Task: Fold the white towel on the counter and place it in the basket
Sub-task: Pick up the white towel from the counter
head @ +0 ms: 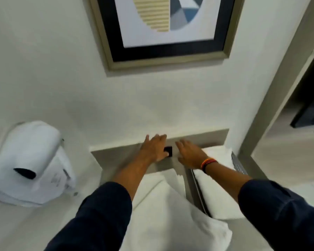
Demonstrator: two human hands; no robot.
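Left hand [155,148] grip open, right hand [190,154] flat, white towel [163,211] below

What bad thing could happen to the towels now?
1. The white towel hangs partly over the counter's near edge, and neither the left hand nor the right hand grips it, so it might slide off.
2. Both hands reach flat toward the back ledge, with forearms across the towel; pulling back could drag or rumple it.
3. The basket already holds a folded towel, so another may fit tightly.
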